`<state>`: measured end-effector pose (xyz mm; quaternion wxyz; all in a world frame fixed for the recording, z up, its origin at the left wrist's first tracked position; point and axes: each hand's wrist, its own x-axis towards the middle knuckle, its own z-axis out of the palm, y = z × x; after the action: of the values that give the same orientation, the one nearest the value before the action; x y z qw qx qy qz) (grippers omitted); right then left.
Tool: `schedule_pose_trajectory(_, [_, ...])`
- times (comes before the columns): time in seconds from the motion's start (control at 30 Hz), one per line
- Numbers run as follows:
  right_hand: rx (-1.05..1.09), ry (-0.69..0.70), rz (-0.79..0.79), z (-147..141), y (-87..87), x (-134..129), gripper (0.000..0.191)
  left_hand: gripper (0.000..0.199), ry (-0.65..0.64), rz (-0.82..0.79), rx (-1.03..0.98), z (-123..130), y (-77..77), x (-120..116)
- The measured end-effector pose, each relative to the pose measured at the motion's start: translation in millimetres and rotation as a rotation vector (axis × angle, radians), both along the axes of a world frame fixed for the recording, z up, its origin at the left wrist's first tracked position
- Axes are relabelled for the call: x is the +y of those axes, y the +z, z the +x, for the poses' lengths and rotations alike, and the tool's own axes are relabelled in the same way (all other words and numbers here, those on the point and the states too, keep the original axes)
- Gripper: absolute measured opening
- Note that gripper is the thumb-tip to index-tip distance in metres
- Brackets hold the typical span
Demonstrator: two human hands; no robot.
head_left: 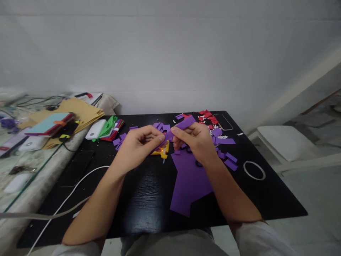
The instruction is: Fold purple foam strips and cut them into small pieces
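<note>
A narrow purple strip (185, 122) is stretched between my two hands above the black table (144, 199). My left hand (140, 142) pinches its lower left end between thumb and fingers. Near the strip's middle, my right hand (194, 138) grips it with thumb and fingers, and the upper right end sticks out beyond. Below and between the hands lies a yellow glue gun (163, 151) with a small orange light, partly hidden. A large cut purple sheet (186, 181) lies under my right hand and forearm, with dark scissor handles (199, 163) partly showing on it.
Small purple pieces (231, 161) and red scraps (206, 114) lie behind and to the right, near a pale ring (254, 170). Green strips (108, 126) and a white device (96, 129) sit back left. A white cable (77, 185) crosses the left side. A white stool (287, 140) stands right.
</note>
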<state>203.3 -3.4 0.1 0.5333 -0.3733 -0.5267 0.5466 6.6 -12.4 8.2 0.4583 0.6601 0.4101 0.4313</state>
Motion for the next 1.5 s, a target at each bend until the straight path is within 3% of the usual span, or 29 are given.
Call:
schedule_pose_trajectory(0.33, [-0.022, 0.055, 0.003, -5.5, -4.4, 0.5, 0.031, 0.020, -0.004, 0.068, 0.017, 2.1, -1.2, -1.9])
schedule_pose_trajectory(0.73, [-0.012, -0.047, 0.041, -4.2, -2.1, 0.2, 0.031, 0.024, 0.035, 0.066, 0.053, 0.4, 2.0, -2.1])
schedule_pose_trajectory(1.0, [-0.012, 0.032, -0.007, -11.8, -6.2, -1.8, 0.035, 0.021, 0.071, 0.098, 0.055, 2.4, 2.8, -2.6])
schedule_pose_trajectory(1.5, [-0.012, 0.016, 0.044, -0.9, -1.0, 0.9, 0.031, 0.021, 0.033, 0.013, 0.012, -0.1, 1.1, -1.5])
